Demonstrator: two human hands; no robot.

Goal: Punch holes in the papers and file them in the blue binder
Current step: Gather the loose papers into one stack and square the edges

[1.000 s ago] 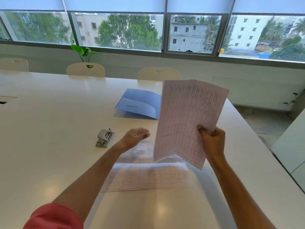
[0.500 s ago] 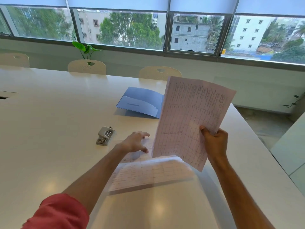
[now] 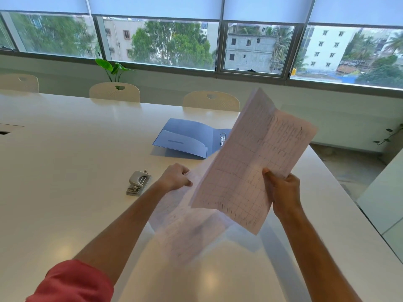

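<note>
The right hand [image 3: 284, 192] is gripping a sheaf of printed papers [image 3: 250, 162] by its near right edge, thumb in front and fingers curled behind, and is holding it raised and tilted above the white table [image 3: 65, 160]. The left hand [image 3: 175, 176] is pinching the far corner of a second sheet [image 3: 189, 227], which is blurred and seems to be lifting off the table below the raised sheaf; whether more sheets are lying under it cannot be told. The blue binder [image 3: 185, 138] is lying open on the far middle of the table, its left cover with an inner pocket facing up and its metal rings [image 3: 222, 139] showing just beside the raised papers, which are hiding its right half. The grey hole punch [image 3: 138, 183] is sitting on the table near the left hand, to its left, apart from it. Pale chairs [image 3: 114, 92] are standing along the far edge of the table, with a green plant [image 3: 113, 68] behind one of them under the windows [image 3: 163, 44].
</note>
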